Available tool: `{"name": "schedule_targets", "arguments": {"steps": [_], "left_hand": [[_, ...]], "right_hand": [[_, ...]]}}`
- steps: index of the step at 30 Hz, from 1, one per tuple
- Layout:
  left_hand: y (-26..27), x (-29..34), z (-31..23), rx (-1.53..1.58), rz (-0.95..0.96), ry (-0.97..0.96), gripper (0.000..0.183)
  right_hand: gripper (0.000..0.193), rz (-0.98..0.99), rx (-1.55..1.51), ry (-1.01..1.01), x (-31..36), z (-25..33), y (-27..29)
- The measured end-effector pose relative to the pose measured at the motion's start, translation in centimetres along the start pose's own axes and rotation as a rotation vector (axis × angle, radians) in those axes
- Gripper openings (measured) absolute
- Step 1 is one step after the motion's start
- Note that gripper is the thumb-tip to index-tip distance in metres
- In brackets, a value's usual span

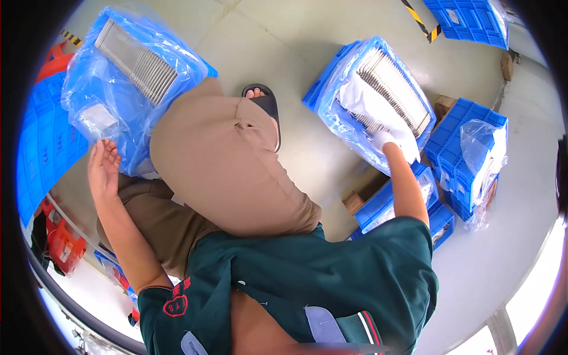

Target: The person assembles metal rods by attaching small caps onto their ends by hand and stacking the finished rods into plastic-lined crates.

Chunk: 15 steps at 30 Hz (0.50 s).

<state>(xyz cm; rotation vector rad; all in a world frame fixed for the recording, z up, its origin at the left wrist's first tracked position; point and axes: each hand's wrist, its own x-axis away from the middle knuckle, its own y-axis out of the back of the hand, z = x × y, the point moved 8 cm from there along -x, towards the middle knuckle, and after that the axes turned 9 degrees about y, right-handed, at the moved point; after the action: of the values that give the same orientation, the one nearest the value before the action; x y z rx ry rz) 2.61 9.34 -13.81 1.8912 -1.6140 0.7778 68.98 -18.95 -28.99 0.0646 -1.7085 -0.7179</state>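
Observation:
To the right, a blue crate (324,80) lined with clear plastic holds rows of thin metal pieces (393,83). A white sheet (378,100) lies crumpled across part of these rows. My right hand (384,139), in a white glove, reaches into this crate at the sheet's near edge; its fingers blend into the white and are hidden. My bare left hand (105,163) is palm up, with loosely bent fingers, beside the clear plastic bag (94,89) that lines the left crate. In that bag lies a row of grey metal pieces (136,62).
Blue crates (44,154) are stacked at far left, near red-orange stools (64,245). More stacked blue crates (464,148) stand at right, with loose plastic. Another blue crate (470,21) is at the top right by striped floor tape (421,22). My sandalled foot (266,106) stands between the two open crates.

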Motion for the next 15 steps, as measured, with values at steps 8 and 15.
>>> {"name": "schedule_targets", "arguments": {"steps": [8,15], "left_hand": [[-0.5,1.3,-0.7,0.041,0.02,-0.065,0.021],[0.5,4.0,-1.9,0.081,-0.006,-0.162,0.023]], "right_hand": [[0.039,-0.073,-0.016,0.042,-4.0,4.4,1.1],[0.041,-0.327,-0.328,0.326,-6.5,8.1,1.6]]}}
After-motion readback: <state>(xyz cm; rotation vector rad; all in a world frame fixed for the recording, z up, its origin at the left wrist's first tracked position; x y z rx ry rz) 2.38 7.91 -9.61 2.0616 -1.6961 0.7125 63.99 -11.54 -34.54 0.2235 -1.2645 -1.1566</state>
